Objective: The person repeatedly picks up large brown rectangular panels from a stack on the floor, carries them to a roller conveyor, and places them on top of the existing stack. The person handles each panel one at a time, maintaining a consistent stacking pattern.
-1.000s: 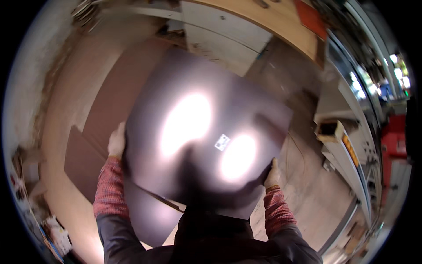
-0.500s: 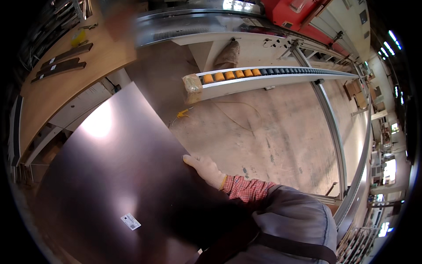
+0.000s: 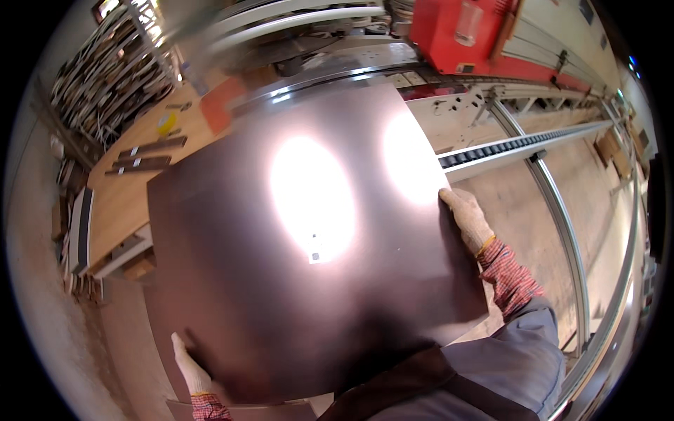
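Note:
A large, dark brown glossy panel [image 3: 232, 266] spreads before me, with bright light reflected on its upper face. On its middle is a small white label [image 3: 314, 257]. My right hand [image 3: 469, 216], in a pale work glove, grips the right edge, thumb on top and the other fingers hidden beneath. At the lower left corner side, my gloved left hand [image 3: 189, 365] holds the left edge, its thumb side showing; the fingers underneath are out of sight. The panel's far end lies over or in front of the metal machine bed [image 3: 337, 76]; I cannot tell whether they touch.
To the left a wooden table [image 3: 119, 203] carries dark strips [image 3: 144, 163] and a yellow tape roll [image 3: 166, 124]. A roller rail [image 3: 519, 146] runs off right, beside a metal frame post [image 3: 562, 203]. A red machine [image 3: 456, 38] stands behind; stacked strips [image 3: 112, 77] fill a rack.
The panel has swung up and rightward, now lying flatter and covering the near end of the roller rail. My right hand moved right and up with it; my left hand has come into view.

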`<state>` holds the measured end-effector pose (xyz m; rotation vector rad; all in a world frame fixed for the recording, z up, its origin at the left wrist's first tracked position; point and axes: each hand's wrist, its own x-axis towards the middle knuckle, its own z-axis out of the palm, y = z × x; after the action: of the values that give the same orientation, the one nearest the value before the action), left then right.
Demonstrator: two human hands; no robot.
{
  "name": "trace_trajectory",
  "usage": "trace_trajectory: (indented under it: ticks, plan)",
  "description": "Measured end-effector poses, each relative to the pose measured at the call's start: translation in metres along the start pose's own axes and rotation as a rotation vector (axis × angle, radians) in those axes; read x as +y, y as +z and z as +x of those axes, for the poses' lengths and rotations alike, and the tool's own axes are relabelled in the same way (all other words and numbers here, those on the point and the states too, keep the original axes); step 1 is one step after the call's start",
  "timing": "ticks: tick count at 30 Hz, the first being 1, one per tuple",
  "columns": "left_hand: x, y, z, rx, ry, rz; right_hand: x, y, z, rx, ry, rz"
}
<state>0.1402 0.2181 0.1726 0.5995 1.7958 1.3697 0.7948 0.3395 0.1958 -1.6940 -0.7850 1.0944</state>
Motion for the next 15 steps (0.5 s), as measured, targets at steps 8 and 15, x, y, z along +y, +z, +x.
trace_trajectory:
  ticks: [8,15]
  plan:
    - [0.088,0.175,-0.02,-0.284,-0.249,-0.004,-0.007,-0.079,0.054,0.238,-0.111,-0.582]
    - [0.009,0.176,0.057,-0.293,0.032,0.228,-0.016,-0.126,0.03,0.155,0.119,-0.62]
